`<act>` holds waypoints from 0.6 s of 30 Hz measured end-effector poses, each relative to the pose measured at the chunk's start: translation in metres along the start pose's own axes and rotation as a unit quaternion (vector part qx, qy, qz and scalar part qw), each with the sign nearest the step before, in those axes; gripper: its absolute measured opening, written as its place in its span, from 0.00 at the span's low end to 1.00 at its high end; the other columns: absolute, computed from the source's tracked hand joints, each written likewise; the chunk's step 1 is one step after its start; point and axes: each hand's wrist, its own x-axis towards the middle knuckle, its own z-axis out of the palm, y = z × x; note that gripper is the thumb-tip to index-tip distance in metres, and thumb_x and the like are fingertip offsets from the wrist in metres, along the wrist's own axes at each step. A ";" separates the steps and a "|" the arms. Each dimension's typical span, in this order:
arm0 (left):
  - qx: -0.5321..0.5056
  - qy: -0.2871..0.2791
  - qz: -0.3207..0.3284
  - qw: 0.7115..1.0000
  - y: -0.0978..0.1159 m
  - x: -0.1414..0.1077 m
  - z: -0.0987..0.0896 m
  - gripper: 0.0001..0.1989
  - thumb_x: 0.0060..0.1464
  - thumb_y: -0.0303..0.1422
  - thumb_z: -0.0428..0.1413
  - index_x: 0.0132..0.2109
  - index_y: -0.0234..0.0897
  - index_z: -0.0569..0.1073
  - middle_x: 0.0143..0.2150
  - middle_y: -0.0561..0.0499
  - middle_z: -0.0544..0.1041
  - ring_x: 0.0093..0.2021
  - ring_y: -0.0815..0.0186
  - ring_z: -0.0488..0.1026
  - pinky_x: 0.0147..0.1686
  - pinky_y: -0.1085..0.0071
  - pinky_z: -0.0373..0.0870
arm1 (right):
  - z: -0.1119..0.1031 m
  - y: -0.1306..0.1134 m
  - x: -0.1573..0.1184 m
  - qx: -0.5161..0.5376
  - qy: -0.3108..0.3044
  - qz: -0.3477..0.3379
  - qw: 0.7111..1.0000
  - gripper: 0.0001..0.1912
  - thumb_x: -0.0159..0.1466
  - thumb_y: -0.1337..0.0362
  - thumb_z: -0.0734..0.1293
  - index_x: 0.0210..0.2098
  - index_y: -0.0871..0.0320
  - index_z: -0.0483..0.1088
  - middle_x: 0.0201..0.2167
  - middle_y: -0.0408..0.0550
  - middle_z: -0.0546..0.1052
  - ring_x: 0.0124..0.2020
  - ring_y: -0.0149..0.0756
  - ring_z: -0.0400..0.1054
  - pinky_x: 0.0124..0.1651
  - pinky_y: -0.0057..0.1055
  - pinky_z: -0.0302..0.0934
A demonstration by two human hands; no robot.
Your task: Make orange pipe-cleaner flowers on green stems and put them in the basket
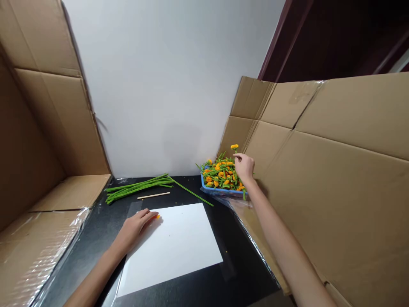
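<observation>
Above the right end of a blue basket (223, 192), my right hand (245, 166) is closed in a pinch on a small yellow-orange pipe-cleaner flower (234, 146), its fuzzy head upright above my fingertips. The basket is heaped with similar orange flowers (220, 174) on green fuzzy stems. My left hand (138, 225) rests over the left edge of a white sheet (179, 243). Its fingertips are closed on a small orange piece (157, 216), mostly covered by the fingers.
A bundle of green pipe cleaners (137, 187) lies at the back left, with one single green stem (191, 192) slanting right. A thin wooden stick (153, 195) lies before the bundle. Cardboard walls (335, 170) flank the black table (191, 290); a white wall (166, 85) stands behind.
</observation>
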 end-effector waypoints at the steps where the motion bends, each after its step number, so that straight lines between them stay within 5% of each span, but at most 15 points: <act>1: 0.001 0.002 0.003 1.000 -0.001 0.000 0.001 0.16 0.70 0.37 0.45 0.55 0.45 0.75 0.42 0.49 0.77 0.40 0.64 0.77 0.38 0.72 0.71 | 0.000 0.009 0.012 -0.024 -0.038 0.019 0.999 0.16 0.61 0.73 0.62 0.40 0.64 0.82 0.42 0.61 0.83 0.47 0.47 0.76 0.58 0.42 0.64; 7: 0.018 0.004 0.014 1.000 -0.003 0.004 0.002 0.17 0.69 0.38 0.45 0.57 0.40 0.73 0.43 0.46 0.78 0.42 0.60 0.74 0.42 0.66 0.72 | 0.019 0.044 0.027 -0.092 -0.153 0.066 0.982 0.18 0.56 0.76 0.64 0.37 0.57 0.83 0.40 0.54 0.84 0.46 0.39 0.76 0.61 0.40 0.60; 14: -0.027 -0.057 0.028 0.998 0.004 0.002 -0.012 0.18 0.63 0.43 0.55 0.57 0.43 0.72 0.50 0.44 0.75 0.48 0.57 0.72 0.48 0.62 0.71 | 0.012 0.055 0.033 -0.085 -0.125 0.041 0.988 0.19 0.54 0.79 0.62 0.34 0.61 0.83 0.38 0.55 0.84 0.45 0.42 0.76 0.59 0.40 0.62; 18: -0.017 -0.080 0.040 0.996 0.012 0.001 -0.012 0.12 0.66 0.39 0.51 0.51 0.43 0.76 0.48 0.45 0.75 0.48 0.58 0.71 0.48 0.62 0.69 | 0.008 0.038 0.003 -0.043 -0.043 -0.024 0.998 0.25 0.61 0.79 0.56 0.49 0.67 0.78 0.56 0.66 0.75 0.61 0.48 0.66 0.67 0.48 0.53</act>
